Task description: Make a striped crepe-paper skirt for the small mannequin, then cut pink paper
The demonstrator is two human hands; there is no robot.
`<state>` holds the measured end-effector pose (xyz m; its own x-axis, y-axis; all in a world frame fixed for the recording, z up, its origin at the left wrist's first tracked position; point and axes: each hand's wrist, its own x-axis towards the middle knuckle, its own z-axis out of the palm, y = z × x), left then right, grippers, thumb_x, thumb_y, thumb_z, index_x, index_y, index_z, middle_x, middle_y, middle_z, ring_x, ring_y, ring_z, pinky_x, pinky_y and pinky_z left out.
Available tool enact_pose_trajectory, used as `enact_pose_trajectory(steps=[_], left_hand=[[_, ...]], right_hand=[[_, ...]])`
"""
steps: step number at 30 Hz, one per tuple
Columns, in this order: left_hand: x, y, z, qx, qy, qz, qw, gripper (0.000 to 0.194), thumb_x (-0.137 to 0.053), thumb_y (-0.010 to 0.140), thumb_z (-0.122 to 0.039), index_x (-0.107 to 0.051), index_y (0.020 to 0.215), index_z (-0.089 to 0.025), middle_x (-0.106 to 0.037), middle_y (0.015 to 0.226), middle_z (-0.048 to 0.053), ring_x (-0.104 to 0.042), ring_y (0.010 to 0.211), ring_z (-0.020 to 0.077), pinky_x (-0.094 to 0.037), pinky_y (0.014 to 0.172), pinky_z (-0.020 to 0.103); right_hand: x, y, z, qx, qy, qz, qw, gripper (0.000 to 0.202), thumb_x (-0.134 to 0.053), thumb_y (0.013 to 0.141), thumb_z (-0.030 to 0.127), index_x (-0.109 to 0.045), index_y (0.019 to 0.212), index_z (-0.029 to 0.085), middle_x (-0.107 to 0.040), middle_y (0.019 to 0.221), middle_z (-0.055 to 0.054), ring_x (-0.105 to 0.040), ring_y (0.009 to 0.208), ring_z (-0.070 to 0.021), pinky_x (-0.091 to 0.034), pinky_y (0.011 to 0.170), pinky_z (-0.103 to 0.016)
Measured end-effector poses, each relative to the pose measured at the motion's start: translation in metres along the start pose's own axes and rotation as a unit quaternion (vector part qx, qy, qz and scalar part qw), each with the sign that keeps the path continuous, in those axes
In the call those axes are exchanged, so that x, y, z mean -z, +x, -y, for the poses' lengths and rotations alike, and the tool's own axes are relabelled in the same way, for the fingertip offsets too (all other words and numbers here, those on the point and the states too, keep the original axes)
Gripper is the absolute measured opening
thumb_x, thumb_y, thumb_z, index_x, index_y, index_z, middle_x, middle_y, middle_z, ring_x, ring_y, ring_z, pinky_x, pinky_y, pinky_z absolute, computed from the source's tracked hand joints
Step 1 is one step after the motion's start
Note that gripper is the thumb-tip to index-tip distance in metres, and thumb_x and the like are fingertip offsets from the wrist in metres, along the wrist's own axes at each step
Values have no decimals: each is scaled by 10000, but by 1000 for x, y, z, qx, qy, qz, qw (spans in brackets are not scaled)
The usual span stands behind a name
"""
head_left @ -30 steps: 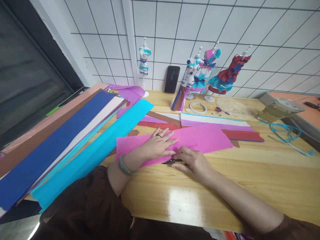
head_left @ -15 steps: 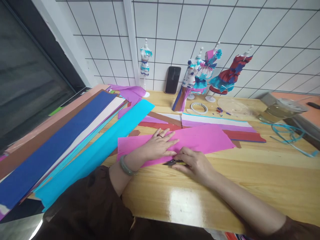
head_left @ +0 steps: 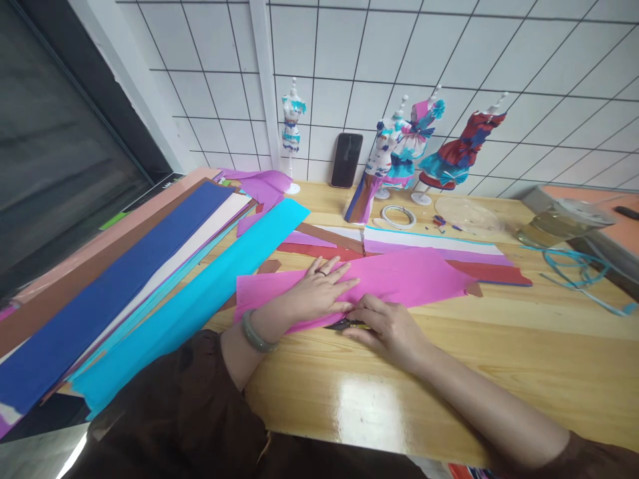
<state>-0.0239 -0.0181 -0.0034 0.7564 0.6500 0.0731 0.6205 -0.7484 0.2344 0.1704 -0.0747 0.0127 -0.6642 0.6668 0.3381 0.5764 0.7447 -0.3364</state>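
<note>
A sheet of bright pink crepe paper lies across the wooden table in front of me. My left hand rests flat on it with spread fingers, pressing it down. At the near edge of the sheet, my right hand is closed around a slim black tool with a bit of yellow on it. Most of this tool is hidden under the fingers, so its kind cannot be made out. The fingertips of both hands almost meet beside the tool.
Left of me lie a turquoise strip and a stack of coloured paper with a blue sheet. Behind the pink sheet are more strips, a tape roll, a phone and several dressed mini mannequins. Blue ribbon lies right.
</note>
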Motion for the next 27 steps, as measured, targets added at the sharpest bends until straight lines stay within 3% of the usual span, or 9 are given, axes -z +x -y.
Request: enact_pose_trajectory(steps=[9, 15, 20, 23, 27], left_hand=[[1, 0, 1, 0, -5, 6, 1000, 583, -266, 881, -584, -311, 1377, -282, -222, 1491, 49, -82, 1381, 269, -28, 1092, 480], [2, -1, -1, 0, -2, 3, 1000, 588, -264, 879, -587, -321, 1374, -273, -238, 1485, 52, -74, 1382, 273, -23, 1093, 479], [0, 0, 1, 5, -8, 0, 1000, 620, -245, 863, -620, -306, 1379, -283, -221, 1491, 51, -90, 1381, 267, -34, 1094, 482], [-1, 0, 2, 7, -11, -2, 1000, 650, -253, 844, -648, -312, 1377, -282, -226, 1489, 52, -95, 1381, 263, -40, 1095, 479], [2, 1, 0, 5, -14, -4, 1000, 658, -257, 842, -650, -319, 1375, -269, -246, 1481, 64, -87, 1383, 259, -53, 1096, 476]], right_hand=[[0, 0, 1, 1, 9, -7, 1000, 310, -479, 886, 412, -652, 897, 155, -604, 778, -70, -604, 665, -141, -444, 592, -247], [4, 1, 1, -9, 20, 24, 999, 325, -496, 871, 433, -648, 953, 158, -600, 810, -75, -602, 677, -144, -455, 619, -256], [24, -1, -8, -22, 37, 89, 995, 318, -522, 847, 462, -650, 953, 191, -594, 794, -54, -582, 646, -137, -432, 578, -246], [39, -5, -16, -61, 75, 127, 987, 324, -619, 760, 498, -650, 898, 206, -610, 791, -38, -591, 676, -148, -437, 572, -240], [50, -10, -28, -124, 138, 117, 976, 374, -701, 671, 493, -625, 888, 198, -649, 832, -43, -615, 740, -178, -469, 602, -256]])
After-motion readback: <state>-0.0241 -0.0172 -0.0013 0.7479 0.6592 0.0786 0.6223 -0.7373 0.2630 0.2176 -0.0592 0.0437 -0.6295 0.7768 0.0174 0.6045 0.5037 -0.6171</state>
